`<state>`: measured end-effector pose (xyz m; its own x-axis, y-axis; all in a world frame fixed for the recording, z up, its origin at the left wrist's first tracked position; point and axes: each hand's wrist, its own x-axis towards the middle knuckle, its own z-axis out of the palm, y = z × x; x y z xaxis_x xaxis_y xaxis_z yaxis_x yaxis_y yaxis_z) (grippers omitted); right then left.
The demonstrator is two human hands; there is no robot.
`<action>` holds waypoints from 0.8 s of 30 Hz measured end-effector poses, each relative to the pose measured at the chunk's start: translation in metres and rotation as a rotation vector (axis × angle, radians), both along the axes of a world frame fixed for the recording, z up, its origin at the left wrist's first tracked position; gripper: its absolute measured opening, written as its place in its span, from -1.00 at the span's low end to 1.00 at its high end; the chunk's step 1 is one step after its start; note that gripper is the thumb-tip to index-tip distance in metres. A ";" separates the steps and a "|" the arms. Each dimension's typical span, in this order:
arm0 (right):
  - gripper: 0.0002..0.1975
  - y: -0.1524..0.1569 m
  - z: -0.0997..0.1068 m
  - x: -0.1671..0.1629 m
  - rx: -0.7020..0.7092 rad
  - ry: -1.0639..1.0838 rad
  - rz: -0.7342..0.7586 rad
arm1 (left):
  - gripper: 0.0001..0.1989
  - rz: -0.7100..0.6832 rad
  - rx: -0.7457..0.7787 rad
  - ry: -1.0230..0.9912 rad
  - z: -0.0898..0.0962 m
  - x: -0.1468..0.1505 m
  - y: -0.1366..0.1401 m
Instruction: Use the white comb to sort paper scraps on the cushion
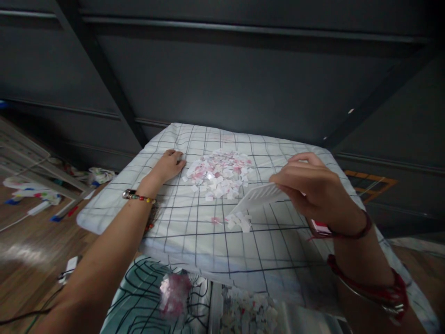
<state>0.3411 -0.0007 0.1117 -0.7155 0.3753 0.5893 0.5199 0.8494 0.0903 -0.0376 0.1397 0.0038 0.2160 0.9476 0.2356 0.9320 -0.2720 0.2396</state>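
Observation:
My right hand (309, 185) pinches one end of a flat white slotted plastic piece (259, 197). Its lower edge slants down to the cloth beside a small cluster of white paper-like bits (239, 221). Farther back lies a larger heap of small white and pinkish bits (220, 174), spread loosely on the checked cloth (194, 241). To the left of that heap, my left hand (169, 165) rests on the cloth, fingers bent a little and apart, holding nothing.
Below the table's front edge is a clear container (243, 311) of similar bits. Beside it, a pink-and-white plastic packet (175, 292) lies on teal patterned fabric (135, 297). A dark panelled wall (236, 79) stands behind the table. At left are a metal frame (45, 162) and cables.

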 end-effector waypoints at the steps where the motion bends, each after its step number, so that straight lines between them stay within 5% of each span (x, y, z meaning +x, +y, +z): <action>1: -0.77 0.001 0.001 0.004 -0.021 0.000 -0.008 | -0.54 0.012 -0.020 0.002 0.001 0.000 0.000; 24: -0.79 0.002 0.002 0.006 -0.135 0.011 -0.006 | -0.54 0.014 -0.059 -0.001 0.000 0.001 0.002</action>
<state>0.3476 0.0008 0.1139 -0.7067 0.4561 0.5409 0.5256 0.8502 -0.0302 -0.0370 0.1416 0.0034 0.2027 0.9626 0.1798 0.9352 -0.2448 0.2560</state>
